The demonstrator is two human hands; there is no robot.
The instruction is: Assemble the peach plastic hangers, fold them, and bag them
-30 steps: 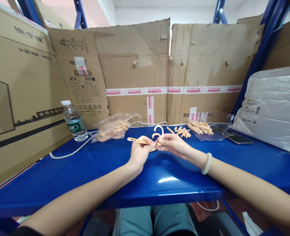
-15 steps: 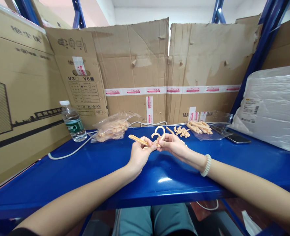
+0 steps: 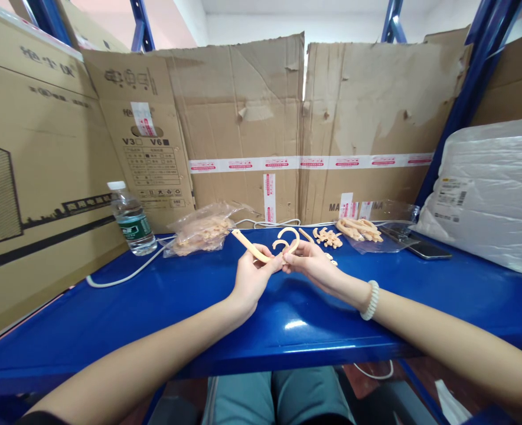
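Just above the table, my left hand (image 3: 250, 280) is closed on a long, curved, beige plastic hanger arm (image 3: 247, 244), which points up to the left. My right hand (image 3: 312, 264) pinches a beige hanger hook (image 3: 295, 231) with its round end upward. The fingertips of both hands meet where the two pieces come together, so the joint is hidden. A smaller curved beige piece (image 3: 280, 242) shows just behind the fingers; whether it is held or lies on the table I cannot tell.
On the blue table (image 3: 172, 313) are a bag of beige parts (image 3: 203, 233), loose small hooks (image 3: 328, 237), longer pieces (image 3: 359, 229) on a plastic bag, a water bottle (image 3: 132, 221), a phone (image 3: 428, 249) and a white wrapped bundle (image 3: 486, 195). Cardboard (image 3: 243, 130) stands behind.
The hanger arm has turned, its grooved side rolling out of view and its free end rising. The hook has shifted slightly right. Both hands stay nearly in place.
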